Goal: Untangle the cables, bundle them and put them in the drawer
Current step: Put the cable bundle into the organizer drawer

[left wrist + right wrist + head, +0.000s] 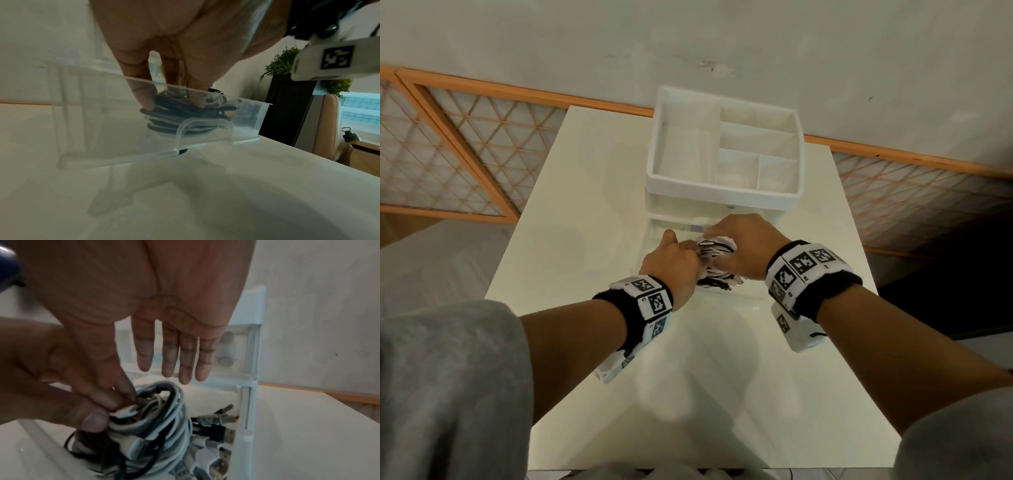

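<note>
The person's left hand [671, 263] pinches a coiled bundle of black and white cables [156, 431] sitting inside the pulled-out clear drawer [107, 129] on the white table [585, 205], while the right hand [748, 248] hovers flat-fingered above it.

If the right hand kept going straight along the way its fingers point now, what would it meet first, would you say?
The right hand has straight fingers above the bundle of cables, pointing at the white organizer. It would probably first meet the clear front of the upper drawer, though depth is hard to judge.
</note>
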